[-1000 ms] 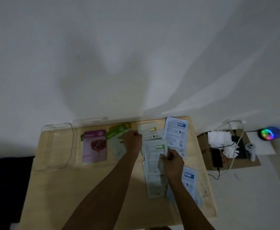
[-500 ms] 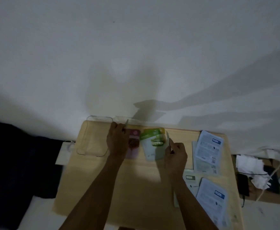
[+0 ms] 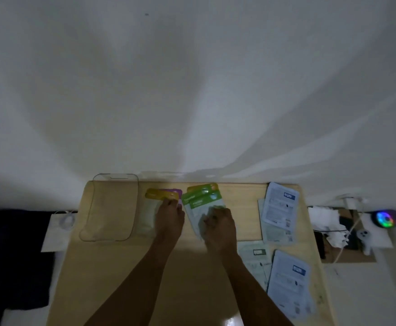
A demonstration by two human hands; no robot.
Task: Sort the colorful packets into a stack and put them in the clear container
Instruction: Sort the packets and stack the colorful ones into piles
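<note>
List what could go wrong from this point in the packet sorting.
1. The green packets under the right hand are fanned, not squared; lifted like this, one may slip out.
2. The left hand rests on a yellow packet overlapping a purple one; dragging could separate them.
3. White packets lie scattered at the table's right edge, and some near the corner could be knocked off.
4. The clear container is hard to see in this dim light.

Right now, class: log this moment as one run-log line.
left hand: on yellow-topped packet | right hand: on green packets | clear container: holds no packets
</note>
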